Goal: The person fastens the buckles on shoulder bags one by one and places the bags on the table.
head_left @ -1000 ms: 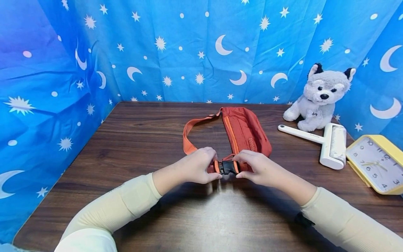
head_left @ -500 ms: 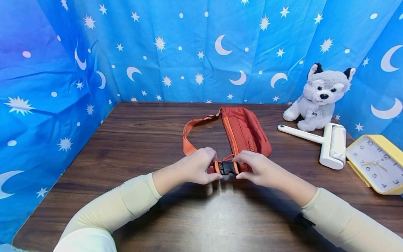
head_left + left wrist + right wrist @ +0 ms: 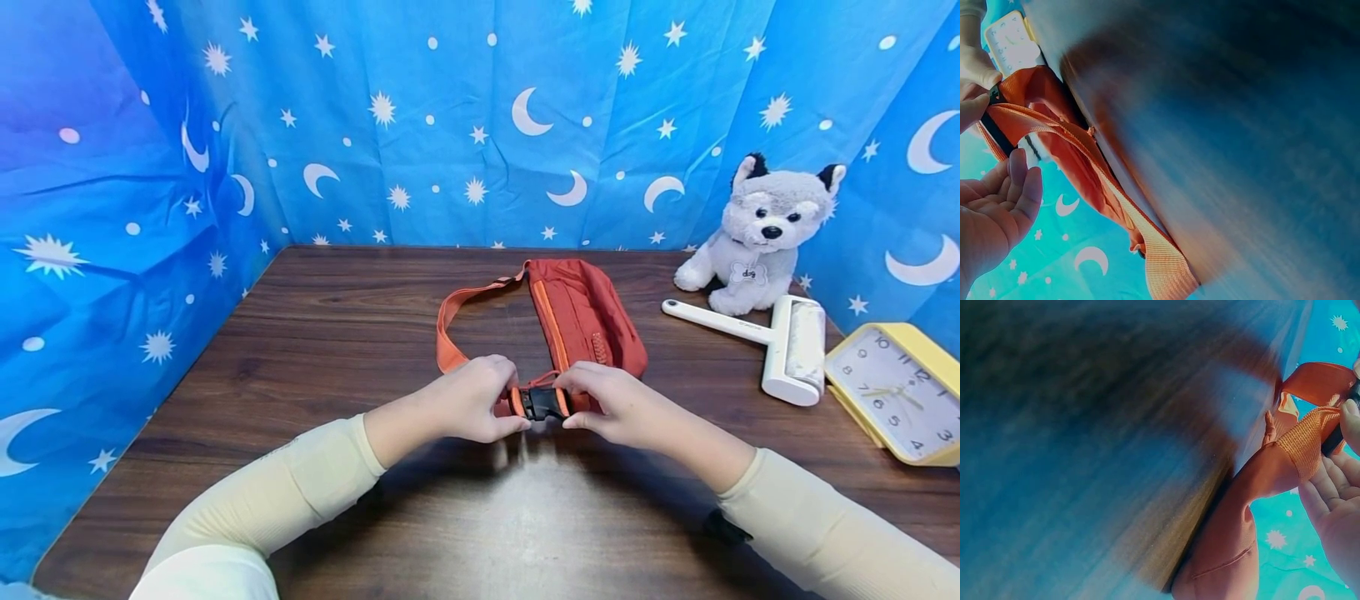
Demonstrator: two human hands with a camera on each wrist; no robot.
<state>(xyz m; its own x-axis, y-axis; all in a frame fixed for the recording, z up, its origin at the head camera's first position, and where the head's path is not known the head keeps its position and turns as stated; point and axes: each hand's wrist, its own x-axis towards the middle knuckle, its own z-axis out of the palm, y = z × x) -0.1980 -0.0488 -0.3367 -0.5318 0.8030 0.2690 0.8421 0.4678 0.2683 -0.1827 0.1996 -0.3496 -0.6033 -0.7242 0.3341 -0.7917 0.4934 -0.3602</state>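
Both hands (image 3: 474, 400) (image 3: 617, 404) on buckle (image 3: 546, 403), pos. prob. same

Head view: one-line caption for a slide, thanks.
Left grip and right grip hold the black buckle of a red bag on a wooden table.

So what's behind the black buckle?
In the head view, a thin red cord and, farther back, the red bag show behind the buckle. The right hand covers part of the bag's near end; what the buckle itself covers can't be seen.
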